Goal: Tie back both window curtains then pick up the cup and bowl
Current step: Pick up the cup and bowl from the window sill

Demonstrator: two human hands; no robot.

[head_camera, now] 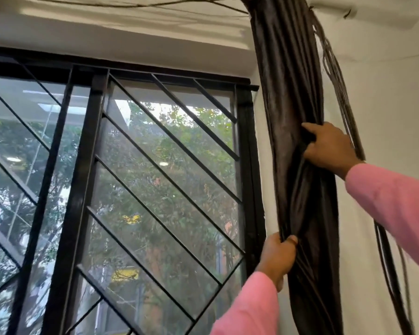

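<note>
A dark brown curtain [290, 93] hangs gathered into a thick bunch just to the right of the window [155, 165], against the white wall [385, 105]. It runs from the ceiling [131, 20] down past the bottom edge of the view.

The right hand [329, 148] grips the bunch about halfway up from its right side, with its fingers [311, 131] curled into the folds and holding the cloth. The left hand [277, 258] grips the same bunch lower down on its left edge, with its fingers [288, 240] closed round a fold of the fabric. Between the two hands the cloth is twisted and creased. Both arms wear pink sleeves [392, 201].

Thin dark cords [336, 81] hang loose just beside the curtain on its right. They pass behind the right hand and continue down the wall. More thin dark strands stretch across the ceiling at the top left.

The window has a black frame [246, 165] and slanted black bars [179, 141] across the glass. Green trees [169, 209] show through it, along with something yellow [125, 274] low down that is too blurred to make out. Round ceiling lights are reflected in the glass.
</note>
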